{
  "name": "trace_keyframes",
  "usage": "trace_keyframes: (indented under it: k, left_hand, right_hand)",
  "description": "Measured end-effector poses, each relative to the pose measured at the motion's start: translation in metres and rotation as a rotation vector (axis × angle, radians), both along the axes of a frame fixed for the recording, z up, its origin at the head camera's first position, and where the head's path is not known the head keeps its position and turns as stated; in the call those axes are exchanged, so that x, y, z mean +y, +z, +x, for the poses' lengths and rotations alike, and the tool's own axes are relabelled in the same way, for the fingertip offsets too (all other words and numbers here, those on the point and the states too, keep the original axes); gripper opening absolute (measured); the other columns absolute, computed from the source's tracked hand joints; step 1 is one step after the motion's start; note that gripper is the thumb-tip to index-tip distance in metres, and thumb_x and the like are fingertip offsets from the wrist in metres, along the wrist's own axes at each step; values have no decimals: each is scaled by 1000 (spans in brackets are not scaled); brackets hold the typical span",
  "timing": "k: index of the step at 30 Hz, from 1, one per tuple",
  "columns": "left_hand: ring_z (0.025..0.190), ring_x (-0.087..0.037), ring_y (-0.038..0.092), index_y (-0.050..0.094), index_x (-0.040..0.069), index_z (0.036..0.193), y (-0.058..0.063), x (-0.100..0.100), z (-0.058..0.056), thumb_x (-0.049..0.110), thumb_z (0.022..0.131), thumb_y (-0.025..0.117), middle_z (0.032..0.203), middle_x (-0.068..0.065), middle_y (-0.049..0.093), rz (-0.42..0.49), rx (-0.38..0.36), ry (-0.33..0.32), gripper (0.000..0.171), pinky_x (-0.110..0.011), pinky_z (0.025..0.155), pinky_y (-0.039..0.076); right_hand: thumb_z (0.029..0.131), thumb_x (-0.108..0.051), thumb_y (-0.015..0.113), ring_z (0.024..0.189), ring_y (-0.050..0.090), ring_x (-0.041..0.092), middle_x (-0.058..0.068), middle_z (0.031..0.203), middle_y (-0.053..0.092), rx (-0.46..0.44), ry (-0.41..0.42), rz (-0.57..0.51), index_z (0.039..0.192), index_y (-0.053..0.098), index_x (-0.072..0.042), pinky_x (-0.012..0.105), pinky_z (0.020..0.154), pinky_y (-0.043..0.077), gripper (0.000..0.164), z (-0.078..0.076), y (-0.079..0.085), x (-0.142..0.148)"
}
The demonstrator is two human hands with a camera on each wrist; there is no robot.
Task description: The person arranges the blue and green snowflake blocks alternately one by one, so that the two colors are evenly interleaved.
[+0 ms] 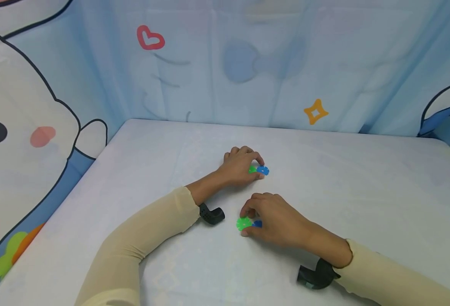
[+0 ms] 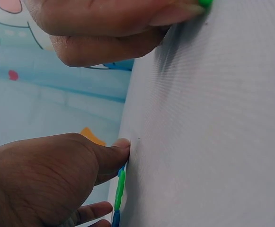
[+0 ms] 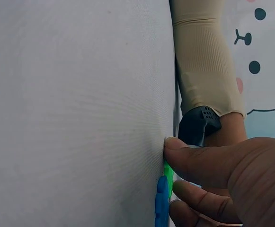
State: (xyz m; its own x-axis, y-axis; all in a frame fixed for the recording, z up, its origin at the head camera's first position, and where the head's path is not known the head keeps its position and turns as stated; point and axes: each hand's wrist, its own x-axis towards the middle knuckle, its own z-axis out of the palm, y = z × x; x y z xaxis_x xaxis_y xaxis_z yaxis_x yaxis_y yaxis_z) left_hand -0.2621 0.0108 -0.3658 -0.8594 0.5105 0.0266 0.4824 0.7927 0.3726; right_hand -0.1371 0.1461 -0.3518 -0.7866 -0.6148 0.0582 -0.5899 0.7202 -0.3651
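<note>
On the white tabletop, my left hand (image 1: 241, 168) curls its thumb and index finger at opposite edges of a blue notched plastic disc (image 1: 263, 170). Against that disc is a green notched disc (image 1: 252, 169), partly covered by the hand. Closer to me, my right hand (image 1: 276, 219) pinches another green notched disc (image 1: 243, 224) by its rim. A darker blue disc (image 1: 257, 223) adjoins it, half hidden under the palm side. The right wrist view shows this blue disc (image 3: 161, 201) and green disc (image 3: 169, 175) on edge, beside my right thumb (image 3: 177, 144).
A white cloth-covered table (image 1: 363, 204) spreads around both hands. Behind it hangs a light blue curtain (image 1: 194, 63) with cartoon prints. Black wrist cameras (image 1: 212, 215) sit at both beige cuffs, low over the tabletop.
</note>
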Motion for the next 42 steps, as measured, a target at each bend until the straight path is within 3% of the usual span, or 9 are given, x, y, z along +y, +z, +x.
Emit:
trace_keyframes:
  k: [9,15,22,26,30,37,42]
  left_hand:
    - [135,-29,38,62,31,122,0,-1,0,45,93,65,146,-2,46,7,-8,-2,32,-51,110,30]
    - [134,-28,38,62,31,122,0,-1,-1,45,93,65,146,-2,46,13,-13,-2,32,-50,110,30]
    - [135,-29,38,62,31,121,0,-1,-1,45,93,65,145,-2,46,15,-12,-7,31,-51,110,29]
    - [135,-29,37,62,31,121,-1,-1,-1,45,93,65,146,-2,46,18,-14,-7,31,-52,110,29]
    - [136,-29,37,62,31,121,-1,-1,-1,45,93,65,146,-2,46,16,-14,-4,31,-52,110,29]
    - [135,-29,38,62,31,122,1,-1,0,45,94,64,146,-1,46,7,-9,-6,32,-52,110,29]
    - [135,-29,38,62,31,122,1,-1,1,45,93,64,146,-1,46,1,-12,-2,32,-52,110,30]
  right_hand:
    - [78,-34,83,83,57,1,-15,86,60,-25,17,-21,94,67,-22,36,83,44,26,-1,-1,2]
    - [79,-30,83,82,56,0,-16,86,59,-80,23,-55,97,61,-22,30,82,45,30,-3,-1,1]
    - [84,-22,78,83,56,0,-16,87,59,-121,96,-77,103,60,-22,31,84,45,26,-3,-2,0]
    - [85,-22,77,85,55,0,-17,89,59,-104,136,-71,107,62,-22,34,88,43,27,-3,-2,0]
    - [84,-24,79,88,57,0,-16,93,61,-122,169,-77,112,63,-21,31,87,46,31,-4,-2,2]
    - [85,-21,78,93,59,2,-13,102,63,-218,191,-104,116,63,-19,25,87,51,34,-7,0,6]
    - [86,-22,78,92,60,1,-13,104,65,-219,196,-113,113,66,-18,23,86,52,30,-9,-1,7]
